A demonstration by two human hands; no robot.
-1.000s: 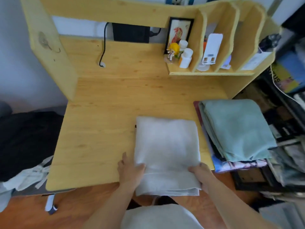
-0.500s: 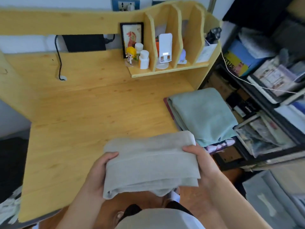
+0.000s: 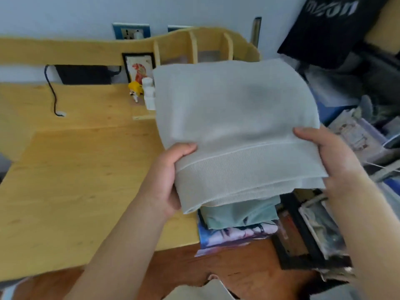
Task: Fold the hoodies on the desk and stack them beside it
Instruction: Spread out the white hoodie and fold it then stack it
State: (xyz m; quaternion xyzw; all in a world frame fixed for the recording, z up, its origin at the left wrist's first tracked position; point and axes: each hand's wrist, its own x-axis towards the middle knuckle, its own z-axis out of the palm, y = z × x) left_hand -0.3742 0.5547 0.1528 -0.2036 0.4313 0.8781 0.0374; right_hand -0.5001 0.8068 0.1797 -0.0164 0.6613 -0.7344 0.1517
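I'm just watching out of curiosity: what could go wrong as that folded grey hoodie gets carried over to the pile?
The grey hoodie is gripped only at its near edge by the left hand and right hand, so the far layers might sag and unfold. It also hides most of the teal hoodie below, so it may land crooked.

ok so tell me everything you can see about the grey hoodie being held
The grey hoodie is folded into a flat rectangle of soft, pale knit fabric, its ribbed hem band facing the camera. It is held in the air, roughly level, above the teal folded garment at the desk's right end. The left hand grips its left edge and the right hand its right edge, thumbs on top.
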